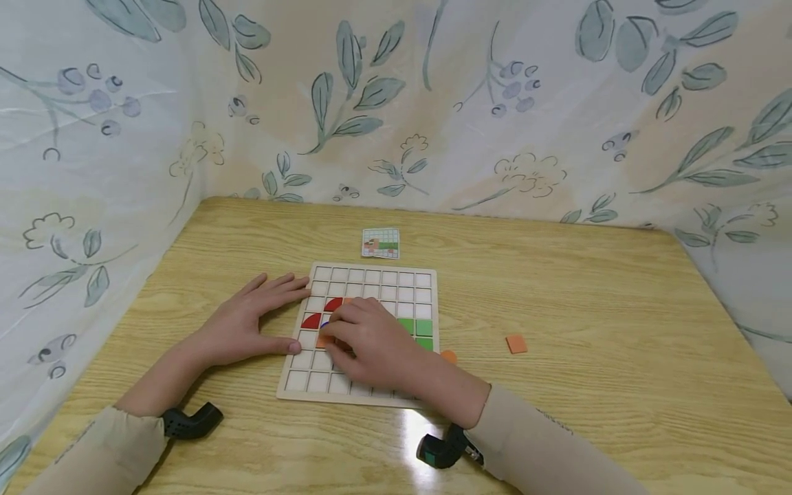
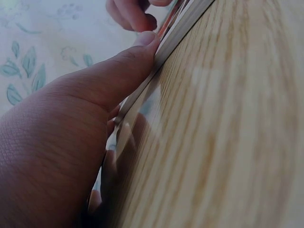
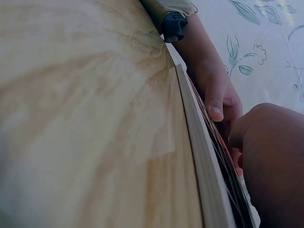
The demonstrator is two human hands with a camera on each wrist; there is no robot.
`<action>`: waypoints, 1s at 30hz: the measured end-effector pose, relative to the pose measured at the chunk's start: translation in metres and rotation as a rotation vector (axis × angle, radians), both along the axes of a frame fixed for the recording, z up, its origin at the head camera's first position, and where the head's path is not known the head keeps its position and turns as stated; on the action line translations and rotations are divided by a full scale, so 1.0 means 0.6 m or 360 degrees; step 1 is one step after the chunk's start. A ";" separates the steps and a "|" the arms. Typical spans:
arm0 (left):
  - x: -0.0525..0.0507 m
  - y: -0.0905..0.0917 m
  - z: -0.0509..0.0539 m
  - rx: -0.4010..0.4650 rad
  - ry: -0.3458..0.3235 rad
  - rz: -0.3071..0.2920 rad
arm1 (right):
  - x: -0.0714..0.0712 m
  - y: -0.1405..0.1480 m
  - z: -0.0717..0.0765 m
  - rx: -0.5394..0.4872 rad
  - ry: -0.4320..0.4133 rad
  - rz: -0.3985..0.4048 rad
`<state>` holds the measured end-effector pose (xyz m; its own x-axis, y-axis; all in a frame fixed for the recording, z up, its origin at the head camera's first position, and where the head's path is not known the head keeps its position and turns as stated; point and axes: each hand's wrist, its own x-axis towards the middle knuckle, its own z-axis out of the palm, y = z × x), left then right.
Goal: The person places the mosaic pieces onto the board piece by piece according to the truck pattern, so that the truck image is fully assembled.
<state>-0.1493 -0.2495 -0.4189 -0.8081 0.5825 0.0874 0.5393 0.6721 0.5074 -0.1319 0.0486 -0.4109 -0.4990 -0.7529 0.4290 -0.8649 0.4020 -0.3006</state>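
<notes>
A square wooden grid board (image 1: 286,378) with white cells lies on the table, bearing red quarter-circle tiles (image 1: 311,321), an orange tile (image 1: 322,342) and green square tiles (image 1: 423,327). My left hand (image 1: 247,326) rests at the board's left edge, its fingers spread and the thumb on the rim. Over the middle of the board, my right hand (image 1: 374,344) bends its fingers down beside a small blue piece (image 1: 324,324). That piece is mostly covered, and whether the fingertips pinch it is hidden. In the right wrist view, the fingers are close to the board's surface.
Behind the board lies a small picture card (image 1: 380,243) with a grid design. An orange square tile (image 1: 516,344) sits on the table to the right, and a round orange piece (image 1: 449,357) lies by the board's right edge. Patterned cloth (image 1: 433,103) surrounds the table.
</notes>
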 end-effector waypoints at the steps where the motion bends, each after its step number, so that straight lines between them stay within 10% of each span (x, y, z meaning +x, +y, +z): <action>1: 0.000 -0.001 0.000 0.0000 0.0005 0.0000 | 0.001 0.001 0.002 -0.0005 0.0005 -0.0003; 30: 0.004 0.002 0.000 -0.0017 0.0028 0.0005 | 0.008 0.125 -0.009 -0.0080 0.0090 -0.0235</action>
